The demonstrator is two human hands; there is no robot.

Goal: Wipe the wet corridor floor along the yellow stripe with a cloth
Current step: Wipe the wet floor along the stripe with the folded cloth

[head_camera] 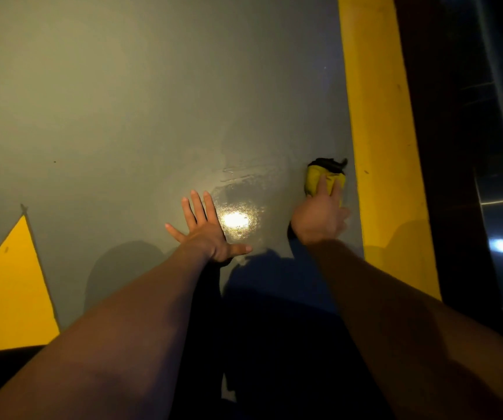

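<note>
**Cloth under R hand, stripe just to its right**

The right hand (320, 219) presses a yellow cloth (324, 178) flat on the grey floor (123, 101). Its fingers (323, 184) lie straight on top of the cloth, close together, not pinching; a dark edge of the cloth shows beyond the fingertips. The yellow stripe (377, 131) runs just right of those fingers, cloth near it but apart, long axis going away from the person, roughly parallel w/ the forearm. So the wipe likely goes fwd/back along that line, and the R hand is the nearer one by far.

The left hand (206, 228) rests flat on the floor, fingers spread, prob. as a prop. The wet patch (244, 189) w/ light glare lies betw. the two hands, left of the cloth.
</note>
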